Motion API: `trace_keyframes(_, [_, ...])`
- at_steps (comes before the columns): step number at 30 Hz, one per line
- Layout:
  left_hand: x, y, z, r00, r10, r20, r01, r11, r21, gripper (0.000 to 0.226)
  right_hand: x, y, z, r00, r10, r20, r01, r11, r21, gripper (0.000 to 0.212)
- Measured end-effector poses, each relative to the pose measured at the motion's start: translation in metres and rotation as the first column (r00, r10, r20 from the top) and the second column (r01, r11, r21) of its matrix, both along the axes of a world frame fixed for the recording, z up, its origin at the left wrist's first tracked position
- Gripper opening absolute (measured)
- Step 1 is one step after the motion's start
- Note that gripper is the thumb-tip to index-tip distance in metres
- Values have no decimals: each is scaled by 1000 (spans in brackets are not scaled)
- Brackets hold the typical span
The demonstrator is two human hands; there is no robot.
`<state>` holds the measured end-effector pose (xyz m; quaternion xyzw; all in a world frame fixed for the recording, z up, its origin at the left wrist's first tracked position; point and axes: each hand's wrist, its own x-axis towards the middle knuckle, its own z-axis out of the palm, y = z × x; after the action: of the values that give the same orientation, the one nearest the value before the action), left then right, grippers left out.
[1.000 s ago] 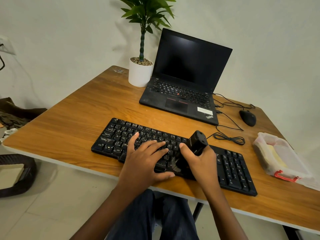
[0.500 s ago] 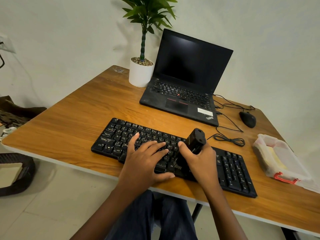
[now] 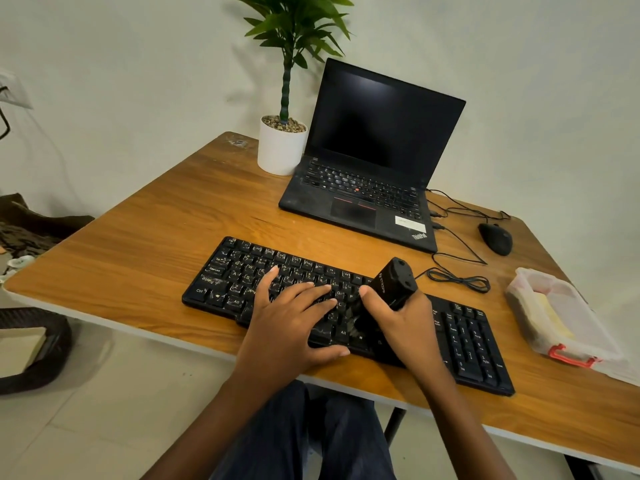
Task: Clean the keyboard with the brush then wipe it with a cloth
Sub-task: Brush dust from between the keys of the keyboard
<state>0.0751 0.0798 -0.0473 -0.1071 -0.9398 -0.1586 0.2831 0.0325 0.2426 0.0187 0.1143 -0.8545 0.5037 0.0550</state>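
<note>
A black, dusty keyboard [image 3: 242,271] lies across the front of the wooden desk [image 3: 145,237]. My left hand [image 3: 294,320] rests flat on its middle keys, fingers spread and holding nothing. My right hand [image 3: 405,323] grips a black brush [image 3: 394,282] by its thick handle, which tilts up to the right. The bristle end presses on the lower keys between my two hands and is partly hidden. A clear plastic box [image 3: 561,317] with a red latch sits at the right; something yellowish, possibly a cloth, lies inside.
An open black laptop [image 3: 374,157] stands behind the keyboard, beside a white potted plant [image 3: 282,147]. A black mouse [image 3: 495,239] and a coiled cable [image 3: 457,278] lie at the right rear. The desk's front edge runs just below the keyboard.
The brush handle has shifted slightly up and to the left with my right hand, stroking over the lower middle keys. My left hand has stayed in place on the keyboard.
</note>
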Motion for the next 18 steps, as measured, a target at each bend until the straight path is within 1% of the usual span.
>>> trace_keyframes(2, [0,0,0,1000,1,5,-1,1000,-1,66,-2,3,9,994,54,90,-51,998,-32,16])
trace_keyframes(3, [0,0,0,1000,0,7,0,1000,-1,66,-6,5,13,990,70,124,-67,997,-32,15])
trace_keyframes(4, [0,0,0,1000,-1,7,1,1000,0,65,-13,6,15,990,69,127,-69,998,-4,15])
trace_keyframes(7, [0,0,2,1000,-3,4,3,1000,5,65,-45,1,11,999,9,34,-12,995,99,17])
trace_keyframes(11, [1,1,3,1000,-8,-4,8,1000,22,65,-75,-12,4,994,-58,-89,66,994,90,23])
trace_keyframes(13, [1,0,2,1000,-9,-4,9,1000,21,65,-76,-16,3,989,-79,-126,89,994,70,22])
trace_keyframes(16, [1,0,1,1000,-6,0,6,1000,15,65,-58,-16,-3,991,-80,-103,86,995,58,22])
trace_keyframes(18, [0,0,1,1000,-3,2,3,1000,12,66,-38,-13,-4,998,-58,-21,58,998,4,20])
